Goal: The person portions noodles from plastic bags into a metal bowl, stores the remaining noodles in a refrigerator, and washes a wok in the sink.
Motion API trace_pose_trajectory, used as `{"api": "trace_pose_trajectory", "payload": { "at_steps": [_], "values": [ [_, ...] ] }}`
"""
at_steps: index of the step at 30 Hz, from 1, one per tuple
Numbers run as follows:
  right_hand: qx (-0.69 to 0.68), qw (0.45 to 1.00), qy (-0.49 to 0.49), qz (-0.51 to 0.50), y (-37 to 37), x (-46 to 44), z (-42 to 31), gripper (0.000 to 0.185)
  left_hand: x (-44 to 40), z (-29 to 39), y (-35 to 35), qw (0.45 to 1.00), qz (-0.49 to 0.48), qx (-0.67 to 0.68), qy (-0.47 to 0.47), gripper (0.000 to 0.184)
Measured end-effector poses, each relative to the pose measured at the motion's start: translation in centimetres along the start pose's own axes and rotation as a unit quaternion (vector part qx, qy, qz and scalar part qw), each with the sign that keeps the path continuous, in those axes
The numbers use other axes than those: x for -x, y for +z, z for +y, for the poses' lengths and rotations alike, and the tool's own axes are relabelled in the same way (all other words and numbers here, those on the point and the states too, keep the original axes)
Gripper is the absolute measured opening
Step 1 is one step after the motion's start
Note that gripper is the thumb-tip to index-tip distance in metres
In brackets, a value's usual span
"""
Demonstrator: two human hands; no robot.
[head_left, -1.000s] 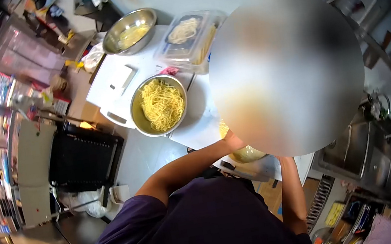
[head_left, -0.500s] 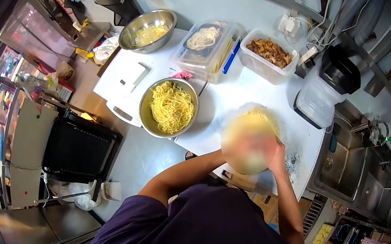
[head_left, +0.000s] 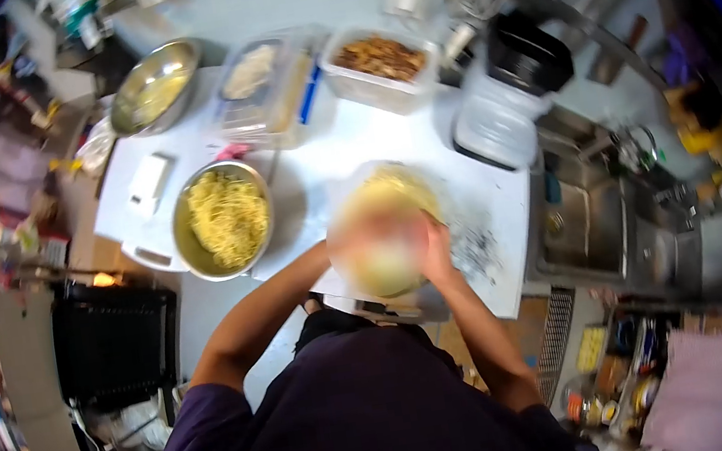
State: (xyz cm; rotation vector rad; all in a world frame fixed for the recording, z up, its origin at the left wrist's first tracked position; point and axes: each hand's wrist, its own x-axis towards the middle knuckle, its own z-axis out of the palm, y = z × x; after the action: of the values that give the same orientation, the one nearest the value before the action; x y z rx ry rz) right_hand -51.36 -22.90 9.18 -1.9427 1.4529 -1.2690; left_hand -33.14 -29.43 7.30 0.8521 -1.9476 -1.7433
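Observation:
My left hand (head_left: 347, 244) reaches into a blurred round patch over the front of the white table, and its fingers are hidden there. From the other side comes my right hand (head_left: 436, 250), at the right edge of the same patch; its fingers cannot be made out. Pale yellow strands, apparently noodles (head_left: 399, 181), show at the top of the patch between and beyond my hands. Whatever lies under the hands is too blurred to name. To the left of them a steel bowl (head_left: 182, 241) holds a heap of yellow noodles (head_left: 229, 218).
Behind stand a lidded clear box (head_left: 270, 100), a tub of brown chopped food (head_left: 379, 59) and another steel bowl (head_left: 190, 70). A white-and-black container (head_left: 495, 128) stands at the right, before a steel sink (head_left: 578, 227). Dark specks mark the white table (head_left: 479, 181).
The camera view has turned and shifted, so the table's things sit further left in the picture. Both my hands stay at the blurred round patch.

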Motion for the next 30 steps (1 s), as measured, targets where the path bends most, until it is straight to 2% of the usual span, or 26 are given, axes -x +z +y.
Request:
{"api": "trace_pose_trajectory", "payload": {
  "at_steps": [2, 4, 6, 8, 10, 12, 13, 14, 15, 16, 17, 18, 20, 22, 23, 24, 25, 26, 27, 28, 29, 30],
  "values": [
    [-0.020, 0.999, 0.045, 0.022, -0.4, -0.1, -0.5, 0.015, 1.0, 3.2, 0.1, 0.996, -0.004, 0.046, -0.080, 0.016],
    [-0.052, 0.995, 0.078, 0.042, -0.5, -0.1, 0.0, 0.015, 2.0, 4.4, 0.6, 0.999, 0.015, -0.002, -0.048, 0.017],
    [0.058, 0.995, 0.065, 0.058, -1.1, 0.8, 1.5, 0.013, 2.3, 3.8, 0.7, 0.998, 0.037, -0.045, -0.017, 0.018],
    [0.042, 0.993, 0.098, 0.053, -1.0, 1.6, 1.6, 0.011, 2.9, 3.1, 0.1, 0.978, 0.070, 0.170, -0.099, 0.018],
    [0.025, 0.990, 0.129, 0.048, -1.3, 1.3, 1.4, 0.010, 3.0, 3.1, 1.2, 0.974, 0.070, 0.197, -0.087, 0.017],
    [0.042, 0.998, 0.051, -0.019, -1.9, 0.4, 1.1, 0.006, 2.6, 3.3, 2.0, 0.896, 0.132, 0.415, -0.092, 0.018],
    [0.044, 0.998, 0.052, -0.018, -2.2, 0.4, 1.0, 0.006, 2.3, 2.8, 2.3, 0.943, 0.120, 0.305, -0.053, 0.020],
    [-0.114, 0.986, 0.112, -0.055, -2.4, 0.6, 1.0, 0.004, 2.0, 3.0, 1.8, 0.943, 0.119, 0.305, -0.052, 0.020],
    [-0.268, 0.944, 0.169, -0.092, -2.8, 0.4, 0.6, 0.005, 1.8, 3.8, 0.8, 0.975, 0.069, 0.187, -0.096, 0.019],
    [-0.268, 0.944, 0.170, -0.093, -3.6, 0.2, 0.5, 0.005, 1.7, 4.5, 0.2, 0.988, 0.018, 0.067, -0.140, 0.017],
    [-0.298, 0.918, 0.215, -0.152, -4.6, -0.6, -0.5, 0.006, 1.5, 5.9, -0.1, 0.989, -0.023, -0.091, -0.112, 0.017],
    [-0.326, 0.885, 0.258, -0.208, -5.1, -1.1, -1.0, 0.008, 1.2, 5.9, -0.1, 0.989, -0.026, -0.090, -0.114, 0.017],
    [-0.341, 0.893, 0.235, -0.176, -4.6, -1.1, 0.6, 0.011, 0.4, 6.0, -0.2, 0.997, -0.016, 0.062, -0.046, 0.014],
    [-0.457, 0.830, 0.283, -0.148, -4.4, -0.8, 1.8, 0.020, 0.0, 5.1, -1.0, 0.997, -0.021, 0.054, -0.049, 0.008],
    [-0.555, 0.759, 0.339, 0.029, -3.1, -0.1, 2.3, 0.034, -0.3, 2.4, -1.5, 0.997, 0.066, -0.034, 0.008, 0.007],
    [-0.554, 0.760, 0.339, 0.029, -3.3, 0.1, 3.0, 0.034, -0.3, 0.1, -2.0, 0.979, 0.154, -0.120, 0.066, 0.008],
    [-0.552, 0.761, 0.337, 0.054, -4.2, 0.2, 4.0, 0.038, -0.1, -1.3, -2.7, 0.986, 0.167, -0.019, 0.015, 0.015],
    [-0.552, 0.760, 0.334, 0.080, -5.0, 0.2, 5.1, 0.042, 0.1, -0.6, -3.2, 0.986, 0.166, -0.020, 0.017, 0.015],
    [-0.686, 0.672, 0.277, 0.021, -5.4, 0.3, 5.5, 0.031, 0.7, 0.6, -3.6, 0.978, 0.158, 0.129, -0.044, 0.016],
    [-0.688, 0.668, 0.282, 0.024, -5.0, 0.9, 5.7, 0.031, 1.9, 1.7, -3.9, 0.943, 0.147, 0.277, -0.110, 0.017],
    [-0.530, 0.796, 0.292, 0.026, -5.1, 0.6, 4.4, 0.024, 2.8, 2.1, -4.4, 0.956, 0.084, 0.273, -0.061, 0.016],
    [-0.349, 0.893, 0.283, 0.025, -5.5, -0.3, 3.3, 0.017, 3.4, 4.0, -3.8, 0.956, 0.083, 0.274, -0.062, 0.016]
  ]
}}
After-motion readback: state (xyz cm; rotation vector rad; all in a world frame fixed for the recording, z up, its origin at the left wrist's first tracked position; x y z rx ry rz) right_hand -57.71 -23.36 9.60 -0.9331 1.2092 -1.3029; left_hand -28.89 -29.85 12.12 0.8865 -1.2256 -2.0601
